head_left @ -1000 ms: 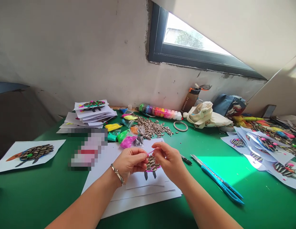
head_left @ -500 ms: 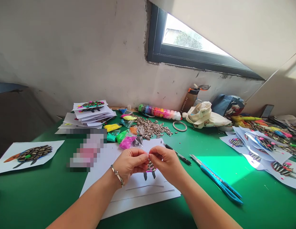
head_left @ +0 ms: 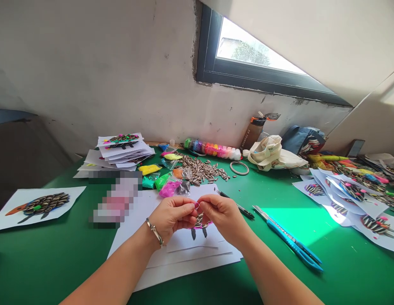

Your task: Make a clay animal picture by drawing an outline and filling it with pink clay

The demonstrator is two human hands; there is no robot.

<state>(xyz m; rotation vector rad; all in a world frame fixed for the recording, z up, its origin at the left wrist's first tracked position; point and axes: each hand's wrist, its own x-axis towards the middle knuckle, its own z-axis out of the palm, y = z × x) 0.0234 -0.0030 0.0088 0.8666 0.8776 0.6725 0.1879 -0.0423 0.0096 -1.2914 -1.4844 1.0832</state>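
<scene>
My left hand (head_left: pixel 176 215), with a bracelet at the wrist, pinches a tiny piece of pink clay (head_left: pixel 196 205) between thumb and forefinger. My right hand (head_left: pixel 220 216) is closed in a pinch at the same piece, its fingertips almost meeting the left ones. Below them lies a sheet of white paper (head_left: pixel 187 244) on a stack of paper. It bears a picture covered in sunflower seeds (head_left: pixel 200 220) with a pink edge and two dark legs; my fingers hide much of it.
Bags of coloured clay (head_left: pixel 169 187) and a heap of sunflower seeds (head_left: pixel 201 169) lie behind the paper. A black pen (head_left: pixel 244 212) and a blue utility knife (head_left: pixel 289 239) are to the right. Finished seed pictures (head_left: pixel 46 204) lie left, with more pictures (head_left: pixel 352 203) at far right.
My fingertips have parted slightly, and the pink piece between them now shows more clearly. Both hands stay above the seed picture.
</scene>
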